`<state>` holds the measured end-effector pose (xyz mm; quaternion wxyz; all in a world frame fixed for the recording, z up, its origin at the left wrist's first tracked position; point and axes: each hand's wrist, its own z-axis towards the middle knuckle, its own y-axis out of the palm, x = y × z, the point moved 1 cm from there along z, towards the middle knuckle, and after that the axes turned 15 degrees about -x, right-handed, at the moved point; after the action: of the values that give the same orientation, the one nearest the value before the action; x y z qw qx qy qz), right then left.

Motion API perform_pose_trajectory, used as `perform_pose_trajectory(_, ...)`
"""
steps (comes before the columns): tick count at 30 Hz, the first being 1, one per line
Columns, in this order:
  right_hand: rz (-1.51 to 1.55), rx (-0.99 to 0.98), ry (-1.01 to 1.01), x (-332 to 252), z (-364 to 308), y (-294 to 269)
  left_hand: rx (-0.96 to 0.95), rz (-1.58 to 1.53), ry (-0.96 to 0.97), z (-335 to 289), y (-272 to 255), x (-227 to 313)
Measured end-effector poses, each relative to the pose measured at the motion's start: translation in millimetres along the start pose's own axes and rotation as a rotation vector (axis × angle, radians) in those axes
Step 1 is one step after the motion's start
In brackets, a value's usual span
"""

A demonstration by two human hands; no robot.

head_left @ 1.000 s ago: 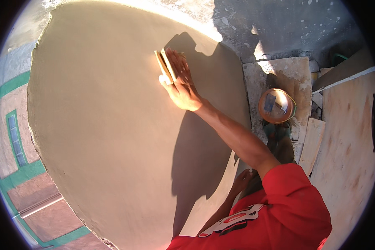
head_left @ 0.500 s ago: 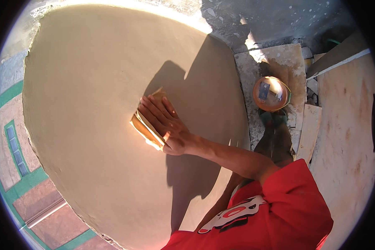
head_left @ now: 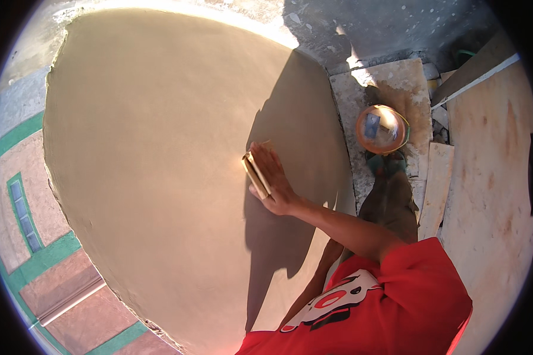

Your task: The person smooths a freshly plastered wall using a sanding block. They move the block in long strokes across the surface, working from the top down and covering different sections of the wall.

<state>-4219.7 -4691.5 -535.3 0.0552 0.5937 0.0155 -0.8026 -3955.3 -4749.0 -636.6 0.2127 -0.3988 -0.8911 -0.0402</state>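
My right hand (head_left: pixel 273 177) lies over a flat, tan-yellow sponge (head_left: pixel 256 176), its fingers stretched along the back and the thumb below the near edge. It presses the sponge against a broad, smooth, grey-brown plastered wall (head_left: pixel 154 154), close to the edge of my shadow. Only part of my left arm (head_left: pixel 314 281) shows, between the red shirt and the wall; that hand is hidden.
An orange-rimmed bucket (head_left: pixel 361 131) with a blue, flat-bladed tool (head_left: pixel 372 126) in it stands at my feet on a pale slab (head_left: pixel 417 83). Boards (head_left: pixel 437 189) lie to the right, beside a slanting beam (head_left: pixel 474 74). A green-trimmed building (head_left: pixel 26 216) appears beyond the wall's left edge.
My right hand has moved the sponge to the right across the plaster, closer to my body. The sponge now shows more edge-on, and its shadow has shifted with it.
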Motion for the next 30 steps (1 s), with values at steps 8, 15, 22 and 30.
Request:
perform_pose_trajectory(8,-0.187,-0.047,-0.099,-52.2,62.1,-20.0,-0.018,-0.153,-0.051,-13.1,13.8,7.8)
perform_pose_trajectory(15,0.307,0.244,0.471,85.8,14.2,-32.3,-0.008,-0.037,0.056,-12.0,36.7,-24.6)
perform_pose_trajectory(22,-0.044,-0.083,0.074,-23.0,-56.2,26.5,-0.080,-0.137,-0.045,-12.6,72.1,-78.4)
perform_pose_trajectory(30,0.183,0.191,0.475,148.2,-22.4,-28.0,-0.172,0.239,-0.028,19.0,117.7,-76.0)
